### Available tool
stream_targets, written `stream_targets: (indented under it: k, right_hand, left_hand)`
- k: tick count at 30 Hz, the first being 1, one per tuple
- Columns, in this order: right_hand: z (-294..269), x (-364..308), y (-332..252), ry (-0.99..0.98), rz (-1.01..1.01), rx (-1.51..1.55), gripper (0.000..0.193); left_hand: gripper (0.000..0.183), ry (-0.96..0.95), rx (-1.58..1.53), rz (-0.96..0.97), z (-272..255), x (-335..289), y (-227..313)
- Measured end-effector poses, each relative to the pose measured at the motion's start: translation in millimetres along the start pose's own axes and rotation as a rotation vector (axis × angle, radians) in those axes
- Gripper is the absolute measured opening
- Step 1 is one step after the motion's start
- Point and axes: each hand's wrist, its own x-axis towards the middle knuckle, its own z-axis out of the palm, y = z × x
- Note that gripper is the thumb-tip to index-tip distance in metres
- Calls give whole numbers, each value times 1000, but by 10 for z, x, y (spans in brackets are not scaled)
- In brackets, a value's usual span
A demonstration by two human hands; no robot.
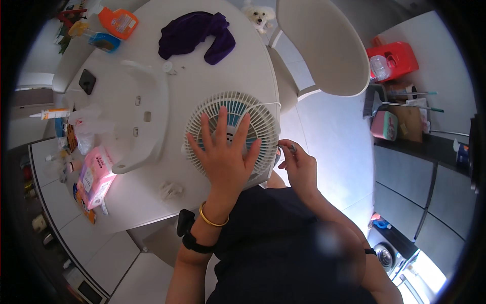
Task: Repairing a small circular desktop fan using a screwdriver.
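Dark clothing: one garment [283, 243] nearest the view, a pale blurred smudge over it.
Left hand: one hand [226, 162], five fingers spread wide and laid flat on the grille, grasping nothing; one gold bangle [214, 215] and one black wrist device [190, 230] behind it.
Right hand: one hand [304, 171], fingers curled in, thumb and forefinger pinching a small metallic piece [293, 149] at the grille's right rim; mostly covered, its kind cannot be told.
Fan: one round white grille [200, 114] at the desk's near right edge, under the left hand; blue blades [234, 112] behind the bars, their number hidden by palm and ribs.
Desk: one white top [202, 202], its outline bent by the lens.
Left of the fan: one crumpled pale scrap [171, 190]; one curved white plastic piece [161, 111] with three slots; one pink pack [96, 176]; a clear bag [85, 139], contents unclear.
Farther on the desk: one small white cap [167, 67], one dark phone-like slab [87, 81], one purple cloth [195, 35], folds hiding its shape.
Beyond: two bottles, one orange [119, 23], one blue [104, 41]; one pale chair [324, 45]; one white dog [259, 17], cut off above.
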Motion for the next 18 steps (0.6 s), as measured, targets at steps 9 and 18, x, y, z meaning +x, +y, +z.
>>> stream_targets:
  k: [9, 18]
  right_hand:
    - [87, -34, -61, 81, -64, -144, 19]
    - [47, 43, -28, 129, -253, -288, 16]
  left_hand:
    - [47, -13, -16, -3, -51, 27, 16]
    - [46, -38, -17, -10, -43, 7, 15]
